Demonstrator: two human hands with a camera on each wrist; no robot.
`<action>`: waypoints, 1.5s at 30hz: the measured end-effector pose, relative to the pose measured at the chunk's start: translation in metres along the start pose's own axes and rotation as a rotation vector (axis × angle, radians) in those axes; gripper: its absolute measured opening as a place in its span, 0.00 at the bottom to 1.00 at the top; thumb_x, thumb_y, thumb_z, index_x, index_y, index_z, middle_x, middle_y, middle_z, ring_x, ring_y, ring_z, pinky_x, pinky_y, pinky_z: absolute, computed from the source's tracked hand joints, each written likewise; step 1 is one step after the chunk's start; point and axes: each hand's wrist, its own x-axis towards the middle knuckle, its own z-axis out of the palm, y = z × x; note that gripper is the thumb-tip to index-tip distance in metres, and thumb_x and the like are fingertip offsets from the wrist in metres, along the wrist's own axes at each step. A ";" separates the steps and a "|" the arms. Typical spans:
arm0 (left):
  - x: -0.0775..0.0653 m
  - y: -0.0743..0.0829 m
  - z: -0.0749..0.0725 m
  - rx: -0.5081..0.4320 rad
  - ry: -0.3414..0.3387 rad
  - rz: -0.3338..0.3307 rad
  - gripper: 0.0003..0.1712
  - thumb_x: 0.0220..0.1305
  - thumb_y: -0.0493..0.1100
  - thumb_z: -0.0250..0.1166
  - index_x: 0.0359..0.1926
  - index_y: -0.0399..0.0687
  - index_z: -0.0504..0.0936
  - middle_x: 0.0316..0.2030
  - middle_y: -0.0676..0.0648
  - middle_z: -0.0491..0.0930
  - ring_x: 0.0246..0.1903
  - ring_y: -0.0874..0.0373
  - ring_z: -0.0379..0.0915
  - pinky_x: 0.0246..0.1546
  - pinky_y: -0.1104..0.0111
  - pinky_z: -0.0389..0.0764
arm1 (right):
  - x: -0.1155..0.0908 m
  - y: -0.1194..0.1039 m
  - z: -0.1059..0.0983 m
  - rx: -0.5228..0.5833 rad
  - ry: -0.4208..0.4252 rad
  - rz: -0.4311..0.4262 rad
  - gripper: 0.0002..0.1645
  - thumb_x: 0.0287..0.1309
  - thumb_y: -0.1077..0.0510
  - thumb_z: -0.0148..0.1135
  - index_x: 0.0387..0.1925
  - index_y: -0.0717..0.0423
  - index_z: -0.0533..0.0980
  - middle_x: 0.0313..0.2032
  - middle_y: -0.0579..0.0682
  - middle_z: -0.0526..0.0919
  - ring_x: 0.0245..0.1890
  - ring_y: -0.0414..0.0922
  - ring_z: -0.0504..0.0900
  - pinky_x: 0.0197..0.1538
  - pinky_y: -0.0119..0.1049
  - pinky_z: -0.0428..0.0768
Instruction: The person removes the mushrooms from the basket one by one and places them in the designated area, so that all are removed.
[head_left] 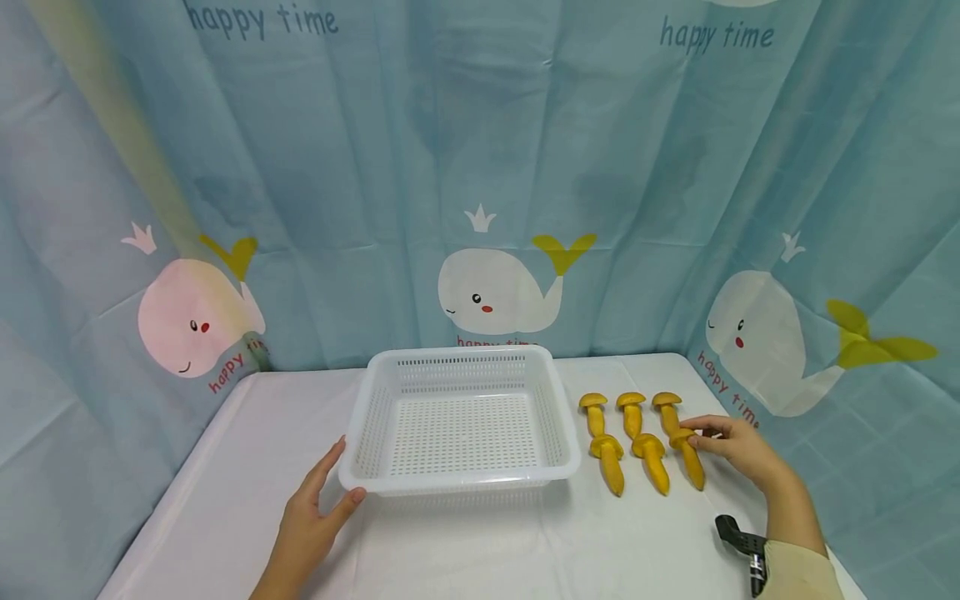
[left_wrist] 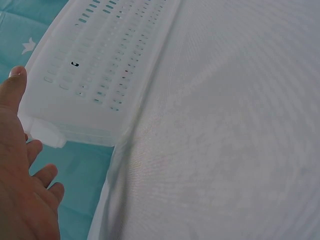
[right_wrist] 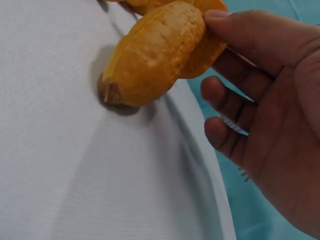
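A white perforated plastic basket [head_left: 458, 481] stands on the white table. At its near left corner is my left hand [head_left: 303, 527], thumb at the front rim and straight fingers along the left side. The left wrist view shows the thumb right at the edge of the basket [left_wrist: 75, 100]. My right hand [head_left: 738, 452] pinches the cap of the nearest right yellow-orange mushroom [head_left: 692, 465] between thumb and forefinger. In the right wrist view this mushroom [right_wrist: 150, 60] has its brown-tipped stem end low at the tablecloth, and the other fingers curl loosely below the cap.
More yellow mushrooms [head_left: 651, 467] lie in two rows of three right of the basket, stems toward me. A blue whale-print curtain [head_left: 360, 292] hangs behind and beside the table [head_left: 247, 467]. A black mount [head_left: 742, 542] sits by the right wrist.
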 end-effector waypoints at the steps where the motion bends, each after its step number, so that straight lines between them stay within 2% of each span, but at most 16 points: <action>1: 0.000 0.000 0.000 0.000 -0.001 -0.002 0.48 0.62 0.52 0.75 0.78 0.69 0.60 0.77 0.48 0.60 0.75 0.34 0.55 0.66 0.30 0.63 | 0.000 0.000 0.000 -0.002 0.000 0.002 0.26 0.65 0.45 0.69 0.58 0.55 0.83 0.50 0.51 0.86 0.41 0.42 0.74 0.40 0.34 0.73; 15: 0.000 0.003 -0.001 -0.012 -0.006 -0.004 0.48 0.62 0.52 0.75 0.79 0.67 0.61 0.77 0.48 0.61 0.76 0.35 0.55 0.67 0.31 0.62 | 0.001 0.008 0.003 -0.038 0.009 0.026 0.25 0.66 0.45 0.68 0.57 0.55 0.83 0.48 0.52 0.86 0.41 0.44 0.73 0.40 0.34 0.72; 23: 0.000 0.003 -0.001 0.000 -0.004 -0.002 0.48 0.62 0.52 0.75 0.79 0.66 0.61 0.77 0.50 0.61 0.75 0.36 0.55 0.68 0.33 0.63 | 0.006 0.014 0.006 -0.003 -0.024 0.031 0.27 0.67 0.45 0.67 0.59 0.58 0.82 0.50 0.54 0.86 0.45 0.44 0.77 0.46 0.36 0.74; 28: 0.000 0.003 -0.002 -0.001 0.001 0.010 0.47 0.62 0.50 0.75 0.78 0.66 0.61 0.77 0.50 0.61 0.75 0.37 0.56 0.68 0.35 0.65 | 0.005 0.015 0.006 0.005 0.008 0.056 0.28 0.67 0.44 0.66 0.60 0.58 0.81 0.51 0.54 0.85 0.45 0.45 0.76 0.46 0.37 0.73; 33: -0.002 0.002 -0.002 -0.008 -0.003 0.004 0.48 0.62 0.50 0.75 0.78 0.66 0.61 0.77 0.48 0.61 0.75 0.36 0.56 0.67 0.33 0.65 | 0.005 0.017 0.007 0.004 -0.001 0.057 0.28 0.68 0.43 0.66 0.60 0.58 0.81 0.52 0.54 0.85 0.47 0.44 0.77 0.48 0.37 0.75; 37: -0.002 0.003 -0.002 -0.006 -0.010 -0.013 0.48 0.63 0.53 0.74 0.79 0.68 0.60 0.78 0.50 0.60 0.75 0.35 0.55 0.67 0.31 0.63 | 0.004 0.018 0.007 0.001 -0.004 0.072 0.30 0.67 0.41 0.65 0.60 0.56 0.81 0.53 0.53 0.85 0.49 0.45 0.77 0.52 0.41 0.76; 40: -0.002 0.004 -0.003 -0.011 -0.011 -0.015 0.47 0.63 0.53 0.74 0.79 0.69 0.60 0.78 0.51 0.59 0.75 0.36 0.54 0.67 0.32 0.63 | 0.005 0.020 0.007 0.010 -0.011 0.079 0.31 0.67 0.40 0.65 0.61 0.56 0.80 0.54 0.54 0.84 0.51 0.47 0.77 0.54 0.44 0.76; 41: -0.002 0.004 -0.003 -0.009 -0.011 -0.015 0.47 0.63 0.53 0.74 0.79 0.69 0.60 0.78 0.51 0.59 0.77 0.41 0.54 0.67 0.33 0.63 | 0.005 0.021 0.007 0.017 -0.011 0.082 0.31 0.67 0.40 0.65 0.61 0.55 0.80 0.55 0.54 0.84 0.52 0.47 0.77 0.56 0.45 0.77; 42: -0.002 0.004 -0.002 -0.011 -0.010 -0.012 0.47 0.63 0.53 0.74 0.79 0.68 0.60 0.78 0.51 0.59 0.77 0.41 0.54 0.67 0.33 0.63 | 0.005 0.021 0.006 0.022 -0.014 0.077 0.31 0.67 0.40 0.65 0.61 0.55 0.80 0.55 0.54 0.84 0.52 0.47 0.77 0.56 0.46 0.76; 45: -0.002 0.003 -0.003 -0.023 -0.011 -0.003 0.47 0.63 0.51 0.74 0.78 0.68 0.60 0.78 0.51 0.59 0.77 0.42 0.53 0.67 0.33 0.64 | 0.005 0.019 0.005 0.030 -0.010 0.060 0.30 0.67 0.41 0.66 0.61 0.55 0.80 0.54 0.53 0.85 0.50 0.45 0.78 0.54 0.43 0.76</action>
